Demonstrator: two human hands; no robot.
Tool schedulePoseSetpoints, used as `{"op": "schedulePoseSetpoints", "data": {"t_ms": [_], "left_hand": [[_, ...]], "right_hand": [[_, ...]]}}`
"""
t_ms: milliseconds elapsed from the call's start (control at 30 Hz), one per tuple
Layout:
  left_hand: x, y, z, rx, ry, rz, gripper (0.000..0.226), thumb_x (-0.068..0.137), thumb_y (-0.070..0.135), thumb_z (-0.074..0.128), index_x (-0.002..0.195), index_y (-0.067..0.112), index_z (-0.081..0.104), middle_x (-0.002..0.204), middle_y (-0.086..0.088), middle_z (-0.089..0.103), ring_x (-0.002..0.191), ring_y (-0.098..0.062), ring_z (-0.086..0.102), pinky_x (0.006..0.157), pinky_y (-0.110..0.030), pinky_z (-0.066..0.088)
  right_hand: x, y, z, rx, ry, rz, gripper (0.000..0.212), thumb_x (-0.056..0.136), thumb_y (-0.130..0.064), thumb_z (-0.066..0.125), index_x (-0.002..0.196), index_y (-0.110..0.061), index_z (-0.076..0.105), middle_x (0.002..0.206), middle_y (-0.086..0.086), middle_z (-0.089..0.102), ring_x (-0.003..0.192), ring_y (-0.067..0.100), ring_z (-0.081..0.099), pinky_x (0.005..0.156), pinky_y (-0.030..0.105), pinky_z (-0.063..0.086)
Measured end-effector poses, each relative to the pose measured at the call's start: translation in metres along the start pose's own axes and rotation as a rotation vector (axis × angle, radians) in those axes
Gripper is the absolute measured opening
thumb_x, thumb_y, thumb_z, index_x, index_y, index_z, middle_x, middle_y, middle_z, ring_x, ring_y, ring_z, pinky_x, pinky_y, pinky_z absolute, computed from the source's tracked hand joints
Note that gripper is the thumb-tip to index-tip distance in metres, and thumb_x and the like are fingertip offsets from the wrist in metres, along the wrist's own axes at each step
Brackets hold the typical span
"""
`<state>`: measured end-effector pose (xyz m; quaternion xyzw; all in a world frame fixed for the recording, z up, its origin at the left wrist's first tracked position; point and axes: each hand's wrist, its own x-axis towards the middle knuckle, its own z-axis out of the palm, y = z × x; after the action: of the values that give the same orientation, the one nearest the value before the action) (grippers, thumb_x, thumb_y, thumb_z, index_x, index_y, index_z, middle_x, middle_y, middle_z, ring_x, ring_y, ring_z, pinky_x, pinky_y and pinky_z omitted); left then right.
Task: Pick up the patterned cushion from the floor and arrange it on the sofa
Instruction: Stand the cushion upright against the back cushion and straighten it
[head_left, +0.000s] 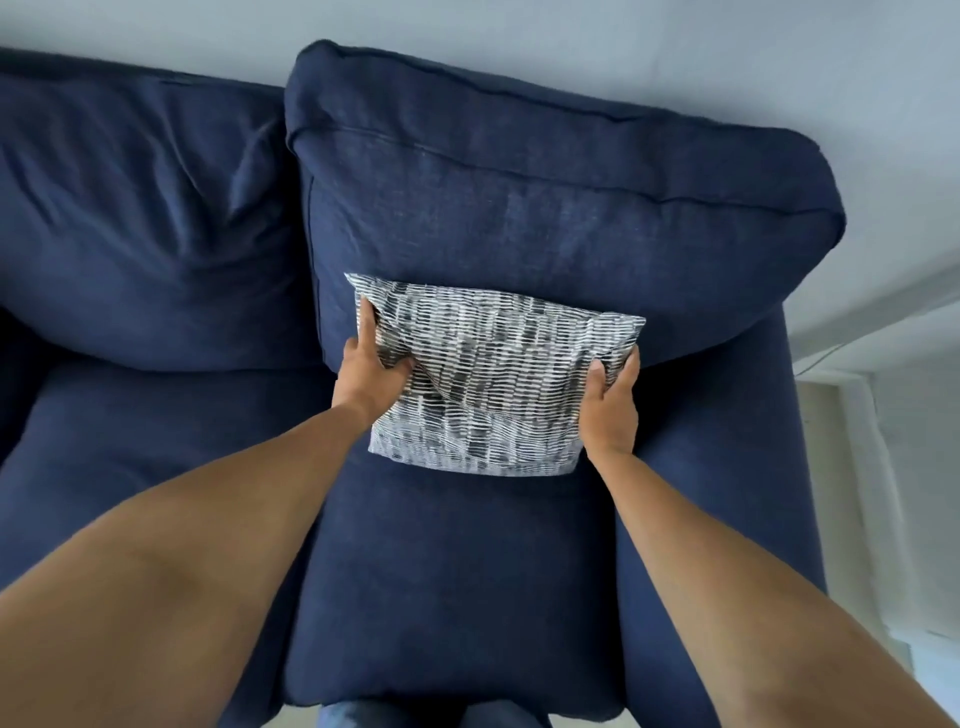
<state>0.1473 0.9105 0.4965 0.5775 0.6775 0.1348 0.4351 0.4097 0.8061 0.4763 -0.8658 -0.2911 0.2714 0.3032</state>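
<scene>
The patterned cushion (493, 384), grey and white with dark dashes, leans against the right back cushion of the navy sofa (457, 571), its lower edge on the right seat. My left hand (371, 366) grips its left side, fingers pinching the fabric into a fold. On the opposite side my right hand (613, 405) holds the right edge, thumb on the front. Both arms reach in from below.
The sofa's right back cushion (545, 197) stands behind the patterned one, and a creased left back cushion (140, 218) sits beside it. The right armrest (727, 467) borders the seat. A pale wall (675, 57) runs behind, with light floor (883, 467) to the right.
</scene>
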Motion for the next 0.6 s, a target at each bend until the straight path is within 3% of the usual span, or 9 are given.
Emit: {"op": "schedulePoseSetpoints", "data": {"t_ms": [133, 167, 233, 300, 333, 367, 400, 467, 600], "left_hand": [[0.005, 0.003, -0.005, -0.122, 0.069, 0.016, 0.095, 0.095, 0.027, 0.062, 0.155, 0.053, -0.006, 0.159, -0.008, 0.033, 0.120, -0.026, 0.057, 0.086, -0.031, 0.045], [0.008, 0.005, -0.008, -0.194, 0.087, 0.027, 0.093, 0.096, 0.028, 0.061, 0.155, 0.054, -0.006, 0.162, -0.004, 0.031, 0.121, -0.017, 0.059, 0.087, -0.026, 0.045], [0.017, 0.012, -0.012, -0.331, 0.122, 0.023, 0.089, 0.098, 0.025, 0.059, 0.157, 0.049, -0.003, 0.160, 0.007, 0.033, 0.099, 0.006, 0.062, 0.080, -0.013, 0.045], [0.025, 0.018, -0.018, -0.366, 0.172, -0.050, 0.076, 0.099, 0.031, 0.059, 0.161, 0.034, 0.014, 0.145, 0.008, 0.045, 0.099, -0.003, 0.059, 0.087, -0.020, 0.045], [0.029, 0.018, -0.021, -0.349, 0.195, -0.078, 0.064, 0.097, 0.037, 0.060, 0.155, 0.023, 0.036, 0.137, 0.004, 0.054, 0.106, -0.011, 0.060, 0.093, -0.026, 0.046], [0.035, 0.016, -0.022, -0.329, 0.218, -0.091, 0.049, 0.094, 0.041, 0.062, 0.135, 0.015, 0.058, 0.125, -0.001, 0.064, 0.107, -0.022, 0.063, 0.094, -0.033, 0.049], [0.039, 0.014, -0.024, -0.335, 0.234, -0.095, 0.036, 0.091, 0.043, 0.064, 0.109, 0.012, 0.067, 0.107, -0.006, 0.070, 0.099, -0.030, 0.066, 0.091, -0.039, 0.053], [0.040, 0.013, -0.027, -0.390, 0.243, -0.093, 0.028, 0.090, 0.042, 0.068, 0.087, 0.014, 0.067, 0.090, -0.007, 0.071, 0.092, -0.033, 0.068, 0.088, -0.043, 0.055], [0.037, 0.020, -0.026, -0.416, 0.175, -0.048, 0.027, 0.093, 0.037, 0.068, 0.088, 0.010, 0.068, 0.085, -0.003, 0.068, 0.083, -0.020, 0.061, 0.078, -0.035, 0.049]], "right_hand": [[-0.002, -0.006, -0.005, 0.052, 0.012, -0.020, 0.073, 0.098, -0.058, 0.036, 0.157, -0.028, 0.005, 0.158, 0.007, 0.034, 0.133, 0.030, 0.050, 0.112, 0.059, 0.033], [0.000, -0.009, -0.008, 0.073, 0.027, -0.029, 0.074, 0.098, -0.056, 0.038, 0.158, -0.027, 0.006, 0.160, 0.007, 0.029, 0.137, 0.030, 0.045, 0.114, 0.058, 0.030], [0.006, -0.018, -0.013, 0.126, 0.068, -0.041, 0.073, 0.099, -0.052, 0.041, 0.158, -0.026, 0.008, 0.162, 0.007, 0.025, 0.142, 0.027, 0.038, 0.116, 0.053, 0.030], [0.018, -0.028, -0.017, 0.169, 0.087, -0.032, 0.067, 0.099, -0.049, 0.044, 0.156, -0.025, 0.018, 0.160, 0.005, 0.032, 0.140, 0.025, 0.040, 0.115, 0.048, 0.034], [0.026, -0.031, -0.019, 0.171, 0.086, -0.016, 0.061, 0.099, -0.047, 0.045, 0.153, -0.024, 0.028, 0.155, 0.006, 0.041, 0.136, 0.025, 0.045, 0.112, 0.048, 0.037], [0.033, -0.032, -0.022, 0.161, 0.087, 0.000, 0.055, 0.099, -0.046, 0.046, 0.147, -0.021, 0.041, 0.147, 0.007, 0.051, 0.131, 0.027, 0.051, 0.110, 0.048, 0.039], [0.041, -0.031, -0.025, 0.151, 0.097, 0.011, 0.048, 0.098, -0.045, 0.048, 0.137, -0.017, 0.053, 0.137, 0.008, 0.059, 0.125, 0.028, 0.056, 0.107, 0.050, 0.041], [0.051, -0.029, -0.036, 0.166, 0.164, 0.053, 0.039, 0.096, -0.044, 0.050, 0.117, -0.015, 0.065, 0.120, 0.006, 0.068, 0.113, 0.028, 0.062, 0.105, 0.051, 0.041], [0.056, -0.025, -0.055, 0.193, 0.290, 0.177, 0.034, 0.098, -0.042, 0.049, 0.112, -0.016, 0.068, 0.116, 0.002, 0.069, 0.110, 0.026, 0.060, 0.107, 0.046, 0.025]]}}
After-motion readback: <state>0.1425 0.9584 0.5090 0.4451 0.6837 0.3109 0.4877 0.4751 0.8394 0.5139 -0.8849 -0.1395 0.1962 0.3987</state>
